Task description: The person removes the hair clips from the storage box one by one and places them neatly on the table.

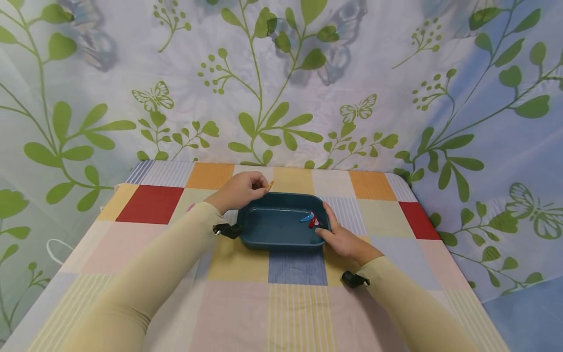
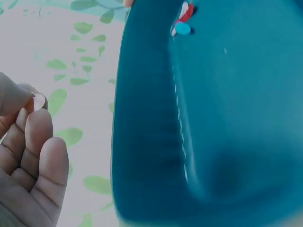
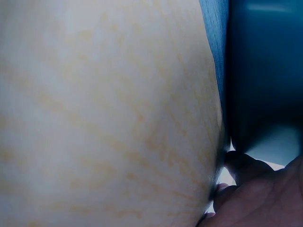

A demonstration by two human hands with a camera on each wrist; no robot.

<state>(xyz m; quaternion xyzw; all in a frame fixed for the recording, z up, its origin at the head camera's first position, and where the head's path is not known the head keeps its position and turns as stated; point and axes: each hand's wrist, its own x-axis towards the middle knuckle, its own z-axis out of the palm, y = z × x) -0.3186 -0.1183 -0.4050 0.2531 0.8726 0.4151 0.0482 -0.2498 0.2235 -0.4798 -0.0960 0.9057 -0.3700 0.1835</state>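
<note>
My left hand [image 1: 242,189] pinches a small yellow-orange hair clip [image 1: 270,185] between thumb and fingertips, just above the far left rim of a dark teal plastic tray [image 1: 281,246]. In the left wrist view the pinched clip [image 2: 40,101] shows only in part, beside the tray wall. The right hand [image 1: 345,239] grips the tray's right end, thumb over the rim and fingers along the outside. Inside, near that end, lie several small hair clips: a blue one [image 1: 306,217], a red one [image 1: 312,223] and a pink one [image 1: 316,222].
A patchwork-patterned cloth [image 1: 233,313] covers the table. Beside the left sleeve a small pink item [image 1: 190,207] lies on it, partly hidden by the arm. A leaf-printed curtain [image 1: 281,83] hangs behind the table. At the left edge is a white cable loop [image 1: 54,252].
</note>
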